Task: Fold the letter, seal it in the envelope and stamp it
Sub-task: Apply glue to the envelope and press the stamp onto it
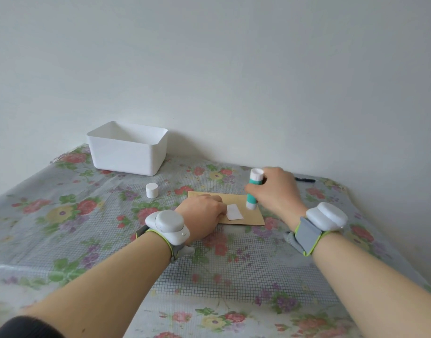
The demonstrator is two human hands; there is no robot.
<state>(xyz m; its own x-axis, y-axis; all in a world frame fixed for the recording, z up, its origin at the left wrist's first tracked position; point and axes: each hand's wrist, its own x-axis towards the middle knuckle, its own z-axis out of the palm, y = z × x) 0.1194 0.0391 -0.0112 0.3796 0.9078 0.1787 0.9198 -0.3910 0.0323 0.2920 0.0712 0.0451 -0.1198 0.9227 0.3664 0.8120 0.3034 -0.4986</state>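
Envelope [234, 200] of brown paper is laid flat on the flowered tablecloth [87, 240], a little beyond the table's middle, between the two hands. A small white stamp [234, 212] is seen on its near half. The envelope's 9 o'clock end is covered by the left hand [202, 211], which is rested on the paper with its fingers bent down and their tips at the stamp's left edge; whether the stamp is pinched or only pressed cannot be told. At 2 o'clock from the stamp, a teal and white glue stick [251, 198] is gripped by the right hand [275, 191], fingers and thumb being wrapped round its barrel. The stick is held nearly upright, its lower end on or just above the envelope's right part. A white cap [151, 190] is stood at 10 o'clock from the envelope, apart from it. A white bin [126, 152] is placed beyond at 11 o'clock, and a black pen [306, 179] at 2 o'clock.
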